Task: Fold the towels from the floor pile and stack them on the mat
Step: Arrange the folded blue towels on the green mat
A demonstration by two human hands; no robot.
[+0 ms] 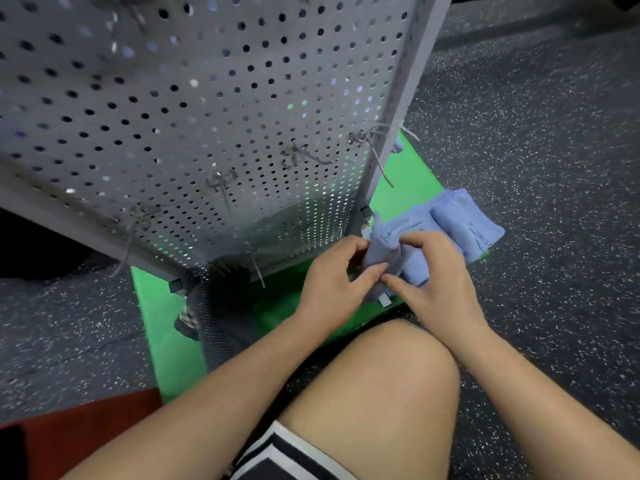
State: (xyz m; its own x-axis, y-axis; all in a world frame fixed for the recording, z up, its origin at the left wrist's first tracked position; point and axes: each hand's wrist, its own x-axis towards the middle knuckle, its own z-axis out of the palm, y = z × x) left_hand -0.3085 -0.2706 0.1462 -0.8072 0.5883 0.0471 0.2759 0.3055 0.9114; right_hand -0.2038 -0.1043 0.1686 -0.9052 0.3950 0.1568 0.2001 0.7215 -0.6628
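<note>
Pale blue towels (pixel 460 223), green mat (pixel 166 327), grey-speckled floor (pixel 540 133).

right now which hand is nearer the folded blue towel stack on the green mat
Right. The right hand lies just beside the folded blue towel stack, holding the crumpled blue towel; the left hand holds that towel's far side.

We have one view, from a wide-angle camera worn on the person's head. It faces forward and steeply down, over a bare knee (pixel 381 375) at the bottom of the frame. It sits close: both forearms run in from the lower edge, and the left hand (pixel 332 285) and right hand (pixel 440 285) meet on a blue towel (pixel 382 239) just right of centre. A perforated panel (pixel 207 116) fills the upper left; green mat (pixel 166 341) and speckled floor (pixel 536 133) take the rest.
</note>
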